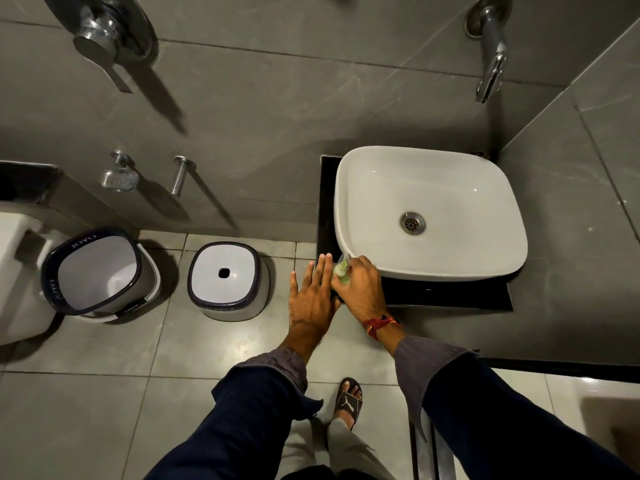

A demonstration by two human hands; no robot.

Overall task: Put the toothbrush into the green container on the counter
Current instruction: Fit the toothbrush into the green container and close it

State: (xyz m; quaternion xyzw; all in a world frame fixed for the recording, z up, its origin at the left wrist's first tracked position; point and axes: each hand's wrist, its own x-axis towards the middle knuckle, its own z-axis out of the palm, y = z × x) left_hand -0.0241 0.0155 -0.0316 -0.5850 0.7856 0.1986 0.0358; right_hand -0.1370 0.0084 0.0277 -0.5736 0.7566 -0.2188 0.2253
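Right hand point(360, 289) grips green container point(342, 271) at worktop point(450, 296) edge beside basin point(429, 213). Left hand point(313, 296) open, flat. Toothbrush unseen. Risk: container tipping off edge.

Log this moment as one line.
right hand: closed around green container on counter | left hand: open beside it | toothbrush: not visible

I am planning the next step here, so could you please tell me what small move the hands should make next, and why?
Probably the right hand should ease the pale green item in its grip straight down to the black counter by the white basin. The fingers hide most of it, so whether it is toothbrush or container is unclear. The left hand is flat and open beside it, ready to steady.
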